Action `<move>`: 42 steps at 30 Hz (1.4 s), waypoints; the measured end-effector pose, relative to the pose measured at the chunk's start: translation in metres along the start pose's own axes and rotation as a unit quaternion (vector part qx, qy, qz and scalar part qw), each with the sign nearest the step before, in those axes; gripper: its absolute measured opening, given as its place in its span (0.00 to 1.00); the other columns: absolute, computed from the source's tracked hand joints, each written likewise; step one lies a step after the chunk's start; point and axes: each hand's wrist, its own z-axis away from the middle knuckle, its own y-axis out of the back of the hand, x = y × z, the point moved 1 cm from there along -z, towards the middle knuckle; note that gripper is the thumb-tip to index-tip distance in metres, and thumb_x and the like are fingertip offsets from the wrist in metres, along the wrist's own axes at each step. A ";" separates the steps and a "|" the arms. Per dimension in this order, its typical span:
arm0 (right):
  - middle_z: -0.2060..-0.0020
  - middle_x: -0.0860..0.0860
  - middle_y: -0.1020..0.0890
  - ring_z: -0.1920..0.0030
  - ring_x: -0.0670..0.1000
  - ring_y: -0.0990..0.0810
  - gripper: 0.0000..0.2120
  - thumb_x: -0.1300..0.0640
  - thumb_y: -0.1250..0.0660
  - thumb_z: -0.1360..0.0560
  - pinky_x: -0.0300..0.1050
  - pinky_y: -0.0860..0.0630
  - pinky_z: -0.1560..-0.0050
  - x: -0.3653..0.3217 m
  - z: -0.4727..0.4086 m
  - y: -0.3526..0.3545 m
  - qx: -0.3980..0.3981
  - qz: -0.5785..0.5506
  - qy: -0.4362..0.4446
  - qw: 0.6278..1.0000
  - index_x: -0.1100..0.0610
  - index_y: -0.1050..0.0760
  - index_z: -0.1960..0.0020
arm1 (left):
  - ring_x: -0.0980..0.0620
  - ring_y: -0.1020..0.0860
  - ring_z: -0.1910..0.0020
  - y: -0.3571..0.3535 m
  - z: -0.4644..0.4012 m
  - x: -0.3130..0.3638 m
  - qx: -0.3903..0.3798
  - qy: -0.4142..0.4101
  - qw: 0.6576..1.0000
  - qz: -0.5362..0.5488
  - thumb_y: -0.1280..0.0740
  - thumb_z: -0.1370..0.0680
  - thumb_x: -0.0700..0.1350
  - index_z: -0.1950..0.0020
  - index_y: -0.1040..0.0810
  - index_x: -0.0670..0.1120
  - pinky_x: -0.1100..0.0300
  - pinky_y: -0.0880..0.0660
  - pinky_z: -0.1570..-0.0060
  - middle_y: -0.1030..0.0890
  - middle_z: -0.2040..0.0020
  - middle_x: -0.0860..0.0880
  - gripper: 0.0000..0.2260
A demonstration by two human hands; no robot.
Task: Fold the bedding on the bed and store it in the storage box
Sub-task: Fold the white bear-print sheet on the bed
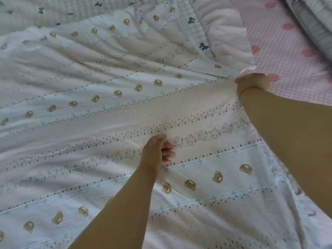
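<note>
- Cotton bear-print quilt [111, 108] lies spread over the bed, on the pink checked sheet [287, 56] — its far edge should be drawn across taut and square.
- Right hand [252, 83] grips that edge, fingers curled round the cloth.
- Left hand [158, 151] rests mid-quilt, fingers curled — whether it pinches fabric cannot be told.
</note>
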 end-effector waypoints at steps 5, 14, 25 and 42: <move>0.30 0.53 0.33 0.30 0.57 0.37 0.20 0.50 0.39 0.22 0.53 0.39 0.31 -0.031 0.077 -0.018 0.018 0.224 0.290 0.930 0.48 0.31 0.31 | 0.51 0.24 0.65 -0.006 -0.013 0.000 -0.037 -0.001 0.999 -0.011 0.44 0.17 0.52 0.31 0.33 0.57 0.62 0.33 0.72 0.24 0.53 0.44 0.14; 0.23 0.48 0.60 0.23 0.55 0.61 0.37 0.36 0.48 0.22 0.53 0.57 0.24 -0.014 0.083 -0.096 -0.289 0.408 0.270 0.823 0.48 0.62 0.23 | 0.50 0.31 0.70 -0.005 -0.037 0.001 -0.047 0.112 0.992 0.028 0.43 0.21 0.64 0.39 0.26 0.43 0.60 0.34 0.70 0.29 0.65 0.42 0.26; 0.22 0.49 0.57 0.23 0.53 0.57 0.31 0.39 0.51 0.21 0.57 0.54 0.24 0.007 0.153 -0.092 -0.219 0.434 0.413 0.770 0.45 0.59 0.23 | 0.44 0.20 0.48 0.015 -0.005 -0.007 -0.051 0.100 0.989 0.095 0.46 0.18 0.59 0.47 0.23 0.45 0.51 0.22 0.45 0.18 0.49 0.41 0.20; 0.24 0.50 0.66 0.25 0.59 0.66 0.30 0.35 0.56 0.22 0.68 0.61 0.29 0.112 0.314 -0.046 -0.338 0.532 0.340 0.698 0.38 0.64 0.25 | 0.53 0.38 0.74 0.102 0.160 -0.129 0.116 0.131 0.985 0.007 0.48 0.17 0.44 0.37 0.31 0.49 0.64 0.41 0.73 0.35 0.70 0.47 0.12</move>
